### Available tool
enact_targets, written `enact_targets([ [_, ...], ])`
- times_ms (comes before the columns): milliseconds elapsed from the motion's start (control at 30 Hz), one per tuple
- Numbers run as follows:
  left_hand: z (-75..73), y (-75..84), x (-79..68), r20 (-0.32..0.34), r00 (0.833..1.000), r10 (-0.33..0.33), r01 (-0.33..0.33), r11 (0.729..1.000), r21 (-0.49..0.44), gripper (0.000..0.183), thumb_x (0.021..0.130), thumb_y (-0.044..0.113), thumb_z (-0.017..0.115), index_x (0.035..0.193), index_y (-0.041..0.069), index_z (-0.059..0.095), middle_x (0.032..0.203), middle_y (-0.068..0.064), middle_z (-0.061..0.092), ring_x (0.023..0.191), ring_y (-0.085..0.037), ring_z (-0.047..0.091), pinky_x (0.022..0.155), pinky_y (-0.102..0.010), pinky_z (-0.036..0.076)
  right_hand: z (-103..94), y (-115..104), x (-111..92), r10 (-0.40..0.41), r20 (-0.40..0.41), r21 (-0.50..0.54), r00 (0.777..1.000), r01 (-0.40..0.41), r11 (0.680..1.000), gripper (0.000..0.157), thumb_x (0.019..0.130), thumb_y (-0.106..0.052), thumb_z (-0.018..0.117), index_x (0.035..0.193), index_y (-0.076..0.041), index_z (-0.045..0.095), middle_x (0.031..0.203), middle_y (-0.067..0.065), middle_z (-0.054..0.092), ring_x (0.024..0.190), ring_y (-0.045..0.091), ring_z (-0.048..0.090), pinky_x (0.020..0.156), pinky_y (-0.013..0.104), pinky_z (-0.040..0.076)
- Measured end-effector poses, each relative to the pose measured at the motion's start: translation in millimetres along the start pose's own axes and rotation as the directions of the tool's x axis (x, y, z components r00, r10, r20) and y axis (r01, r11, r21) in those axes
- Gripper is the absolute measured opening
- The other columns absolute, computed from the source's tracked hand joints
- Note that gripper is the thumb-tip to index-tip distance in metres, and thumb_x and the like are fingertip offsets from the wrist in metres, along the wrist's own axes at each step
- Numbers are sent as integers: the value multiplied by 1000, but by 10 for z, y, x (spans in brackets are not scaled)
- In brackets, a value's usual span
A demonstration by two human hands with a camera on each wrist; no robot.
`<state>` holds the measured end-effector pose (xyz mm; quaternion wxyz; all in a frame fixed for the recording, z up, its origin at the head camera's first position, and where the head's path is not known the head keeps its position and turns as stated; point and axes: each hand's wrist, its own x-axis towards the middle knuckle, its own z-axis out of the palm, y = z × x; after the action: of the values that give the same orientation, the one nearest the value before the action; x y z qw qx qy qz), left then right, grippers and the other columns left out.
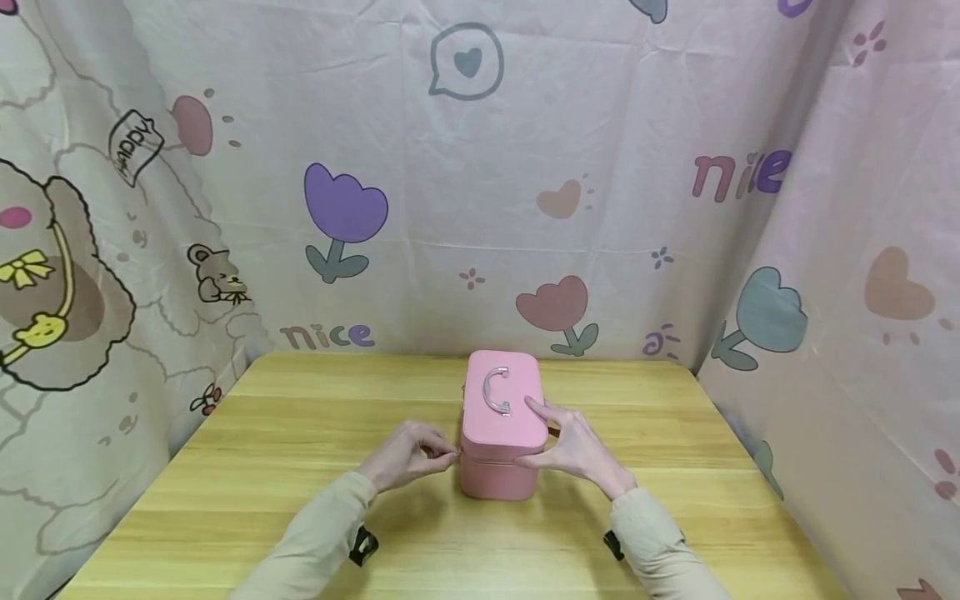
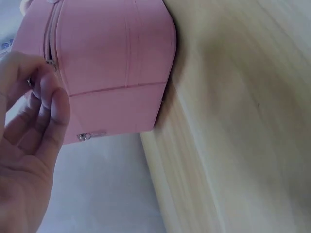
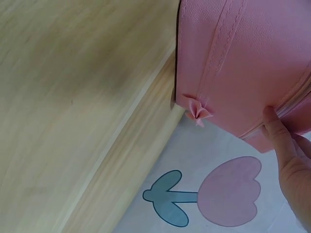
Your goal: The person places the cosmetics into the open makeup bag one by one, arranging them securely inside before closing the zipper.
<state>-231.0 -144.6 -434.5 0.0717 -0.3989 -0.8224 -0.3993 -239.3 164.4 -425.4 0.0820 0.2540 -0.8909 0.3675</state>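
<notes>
A pink vanity case (image 1: pixel 504 400) with a silver handle (image 1: pixel 495 392) on its lid stands upright on the wooden table. At its left front side my left hand (image 1: pixel 416 454) pinches a small metal zipper pull (image 2: pixel 50 62) between thumb and fingertips. The zipper (image 2: pixel 52 29) runs around the case, just under the lid. My right hand (image 1: pixel 573 446) grips the case's right front corner, one finger over the lid edge and the thumb on the front beside the zipper line. Farther along the left side is another silver metal piece (image 2: pixel 90 137).
Light wood-grain tabletop (image 1: pixel 337 417) surrounds the case. A printed cloth (image 1: pixel 450 167) hangs behind the table and along both sides. A pink bow-shaped piece (image 3: pixel 197 111) sticks out low on the case. Both wrists wear black straps (image 1: pixel 363 546).
</notes>
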Motion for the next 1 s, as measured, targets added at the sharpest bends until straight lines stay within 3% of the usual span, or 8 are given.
enact_targets([
  [133, 37, 24, -25, 41, 999, -35, 39, 996, -81, 11, 89, 5, 72, 96, 2, 80, 86, -10, 77, 73, 6, 56, 62, -19, 54, 8, 12, 2, -20, -10, -14, 1000, 20, 1000, 98, 65, -38, 94, 146, -5, 51, 146, 24, 53, 133, 39, 56, 111, 51, 47],
  [333, 99, 99, -36, 41, 999, -14, 17, 998, -69, 13, 91, 7, 71, 99, 0, 79, 87, -12, 76, 71, 8, 52, 60, -19, 52, 8, 10, -5, -12, -16, -18, 1000, 11, 1000, 98, 64, -38, 94, 146, -6, 52, 146, 23, 54, 134, 40, 55, 111, 52, 46],
  [567, 222, 229, -25, -16, 998, 53, -50, 990, 134, 12, 90, 12, 73, 97, 6, 81, 84, -2, 78, 63, 11, 44, 54, -10, 41, 13, 7, -8, -6, -18, -25, 1000, 6, 1000, 98, 64, -38, 94, 147, -6, 51, 146, 22, 54, 135, 39, 54, 112, 52, 45],
  [833, 455, 372, 6, -92, 989, 113, -66, 910, 409, 11, 88, 20, 75, 96, 17, 82, 76, 10, 73, 56, 12, 38, 52, -5, 27, 23, 15, -13, -17, -13, -25, 1000, 16, 1000, 97, 65, -36, 94, 147, -5, 51, 146, 22, 54, 136, 39, 53, 113, 52, 44],
  [1000, 548, 446, 43, -118, 986, 119, -52, 886, 460, 10, 86, 21, 76, 94, 19, 82, 71, 11, 71, 54, 11, 36, 51, -3, 23, 19, 6, -12, -19, -7, -22, 1000, 19, 1000, 97, 66, -36, 94, 147, -4, 50, 146, 23, 53, 136, 40, 52, 113, 53, 44],
])
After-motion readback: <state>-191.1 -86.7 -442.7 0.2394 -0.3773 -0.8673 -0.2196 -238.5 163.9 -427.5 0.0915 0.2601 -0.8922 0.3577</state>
